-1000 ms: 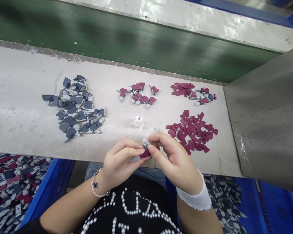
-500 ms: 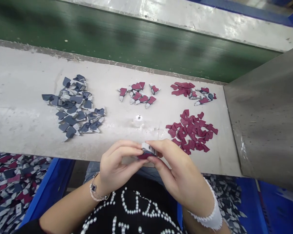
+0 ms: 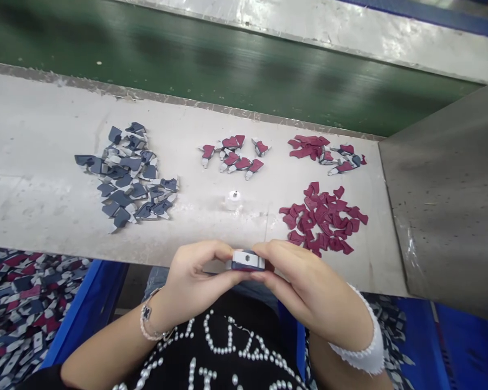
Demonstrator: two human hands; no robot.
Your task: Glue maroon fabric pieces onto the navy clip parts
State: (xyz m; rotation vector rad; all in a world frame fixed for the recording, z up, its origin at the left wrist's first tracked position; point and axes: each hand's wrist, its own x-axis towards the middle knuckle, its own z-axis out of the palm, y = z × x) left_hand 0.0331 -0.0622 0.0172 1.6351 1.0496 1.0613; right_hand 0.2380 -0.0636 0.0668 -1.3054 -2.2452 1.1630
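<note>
Between my two hands is a small plastic part [image 3: 247,260], pale grey with a round hole facing up and a dark blue and maroon lower edge. My left hand [image 3: 199,279] pinches its left end between thumb and fingers. The right end sits in the pinch of my right hand [image 3: 301,284], where a bit of dark maroon shows by the fingers. Just beyond the hands, a small white fixture with a metal pin [image 3: 234,200] stands on the bench. Loose maroon pieces [image 3: 323,219] lie in a pile close to my right hand.
Blue-and-grey parts [image 3: 126,179] are heaped on the left of the bench [image 3: 36,162]. Maroon-faced parts [image 3: 238,160] lie mid-bench, more maroon pieces [image 3: 308,145] at back right. A metal panel [image 3: 451,195] bounds the right. Blue bins [image 3: 77,309] of parts flank my lap.
The part has turned in my fingers, so its grey face with the hole now points up at me and less maroon shows. Both hands sit slightly lower in view.
</note>
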